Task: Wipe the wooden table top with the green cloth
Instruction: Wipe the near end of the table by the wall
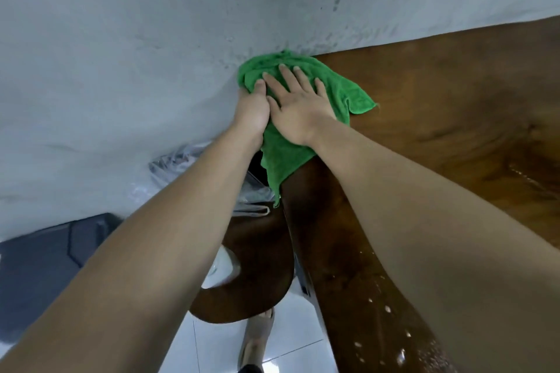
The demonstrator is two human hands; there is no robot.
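Observation:
The green cloth (pixel 339 85) lies crumpled over the far left corner of the dark wooden table top (pixel 454 106), right against the wall, with one end hanging down over the table's left edge. My right hand (pixel 298 103) presses flat on the cloth, fingers spread. At the cloth's left edge my left hand (pixel 251 109) has its fingers curled around the fabric at the table's corner. Wet streaks and droplets show on the wood near my right forearm.
A grey plaster wall (pixel 151 39) runs along the back of the table. Left of the table, below its edge, are a clear plastic bag (pixel 181 163), a round wooden stool (pixel 254 266) and a dark grey box (pixel 45 266). White floor tiles (pixel 212 348) and my foot (pixel 257 333) are below.

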